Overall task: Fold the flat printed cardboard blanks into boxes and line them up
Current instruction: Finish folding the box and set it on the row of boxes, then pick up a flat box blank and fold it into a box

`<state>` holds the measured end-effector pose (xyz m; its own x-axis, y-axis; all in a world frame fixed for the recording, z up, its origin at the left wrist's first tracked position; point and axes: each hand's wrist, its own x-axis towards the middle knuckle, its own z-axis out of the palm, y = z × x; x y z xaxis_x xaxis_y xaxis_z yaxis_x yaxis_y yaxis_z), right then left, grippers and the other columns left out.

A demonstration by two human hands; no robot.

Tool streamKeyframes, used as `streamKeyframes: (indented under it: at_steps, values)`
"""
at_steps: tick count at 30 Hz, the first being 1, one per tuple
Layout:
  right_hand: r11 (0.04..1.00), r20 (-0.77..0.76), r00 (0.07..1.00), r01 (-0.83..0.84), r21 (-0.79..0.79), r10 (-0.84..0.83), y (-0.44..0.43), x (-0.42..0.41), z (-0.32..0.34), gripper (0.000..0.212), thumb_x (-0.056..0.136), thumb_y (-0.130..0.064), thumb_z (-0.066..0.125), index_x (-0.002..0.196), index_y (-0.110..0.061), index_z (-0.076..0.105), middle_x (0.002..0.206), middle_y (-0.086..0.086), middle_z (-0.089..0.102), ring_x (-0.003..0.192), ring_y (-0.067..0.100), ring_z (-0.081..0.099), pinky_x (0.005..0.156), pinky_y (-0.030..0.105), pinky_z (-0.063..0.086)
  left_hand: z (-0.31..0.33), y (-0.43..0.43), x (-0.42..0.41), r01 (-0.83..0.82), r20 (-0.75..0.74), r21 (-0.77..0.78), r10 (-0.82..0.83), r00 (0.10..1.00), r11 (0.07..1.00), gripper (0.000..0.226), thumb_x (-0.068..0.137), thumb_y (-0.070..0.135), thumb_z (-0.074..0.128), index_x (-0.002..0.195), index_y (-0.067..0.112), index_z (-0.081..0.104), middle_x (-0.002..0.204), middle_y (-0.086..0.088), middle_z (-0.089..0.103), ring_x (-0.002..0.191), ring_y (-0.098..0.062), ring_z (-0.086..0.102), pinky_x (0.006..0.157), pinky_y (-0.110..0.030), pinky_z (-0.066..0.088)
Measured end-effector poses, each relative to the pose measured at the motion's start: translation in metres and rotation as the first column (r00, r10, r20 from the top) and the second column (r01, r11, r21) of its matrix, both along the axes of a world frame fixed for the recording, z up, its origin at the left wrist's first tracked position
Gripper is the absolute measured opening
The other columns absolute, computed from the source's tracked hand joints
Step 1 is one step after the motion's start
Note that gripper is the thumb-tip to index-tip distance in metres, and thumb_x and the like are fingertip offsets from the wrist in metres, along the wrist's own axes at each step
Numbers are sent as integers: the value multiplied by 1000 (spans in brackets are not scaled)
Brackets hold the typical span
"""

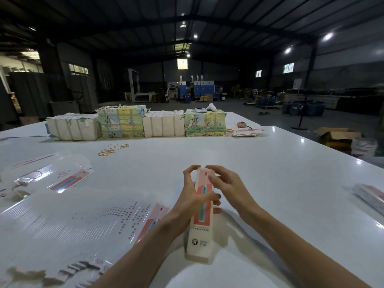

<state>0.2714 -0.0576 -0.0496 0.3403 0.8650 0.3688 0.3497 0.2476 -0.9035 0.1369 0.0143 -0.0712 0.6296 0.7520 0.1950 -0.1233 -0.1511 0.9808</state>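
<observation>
White table (270, 173) | left hand (191, 197), right hand (229, 183): grip holding box (200, 231) | top hidden | blanks (83, 215) blurred

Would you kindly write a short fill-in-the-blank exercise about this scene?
The left hand and right hand grip one tall printed ____.
Yellow rubber bands lie loose on the ____ table.
____ wrapped bundles stand in a row at the far side.
Missing words: box; white; four.
</observation>
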Motion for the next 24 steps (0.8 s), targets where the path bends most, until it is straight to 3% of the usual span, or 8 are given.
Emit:
streamKeyframes:
  at_steps: [2,5,9,12,14,16,19,24]
  values:
    - [999,29,998,47,10,-47,1,-9,-5,38,109,-29,54,147,-33,52,133,-12,57,110,7,68,69,23,62,-1,1,2,-29,33,-75,32,999,997,91,84,12,85,139,52,25,118,-16,65,88,-30,79,69,-39,65]
    - [991,298,945,134,17,-133,1,-13,-3,36,109,-38,52,145,-33,53,137,-9,45,115,6,61,85,24,61,0,-4,10,-57,204,-282,118,972,958,75,96,-2,66,143,40,24,121,-21,66,94,-37,76,85,-55,62]
    - [980,401,914,17,-196,64,-6,-17,4,53,100,-66,52,134,-28,61,128,-8,46,108,0,57,76,9,49,12,-4,2,123,484,-440,119,867,890,31,96,-2,40,121,14,48,93,-22,58,81,-37,67,69,-46,57]
    - [974,580,809,44,-221,95,-14,-12,3,56,95,-60,66,137,-24,56,129,-1,43,114,15,54,89,17,49,16,-6,-6,226,445,-394,-30,895,891,16,96,9,48,106,8,60,101,-22,59,87,-34,71,66,-41,60]
    - [981,620,784,95,-168,30,-24,-2,0,52,97,-50,66,139,-21,55,132,2,44,117,17,53,98,22,48,13,-9,-1,153,282,-384,-42,958,911,32,105,18,52,136,25,54,111,-14,69,88,-29,74,65,-38,62]
    - [970,636,770,186,-156,-45,-39,15,-2,55,96,-55,65,139,-23,55,136,-1,49,114,15,56,97,24,50,3,-12,4,41,-35,-152,-47,998,988,39,108,27,54,144,32,40,101,2,79,87,-22,77,72,-37,63]
    - [910,707,694,370,-188,-136,-69,56,-7,62,89,-68,60,136,-28,55,131,-9,59,107,14,62,94,34,56,-16,-9,2,103,-359,385,46,932,917,19,104,33,57,117,38,69,91,11,77,81,-6,72,77,-32,60]
    - [748,825,516,636,-190,-229,-131,139,-21,29,95,-51,61,121,-38,54,111,-13,66,87,10,62,82,37,59,-27,-7,2,279,-500,593,74,863,755,14,94,45,59,101,51,69,95,15,62,91,-1,62,81,-18,47]
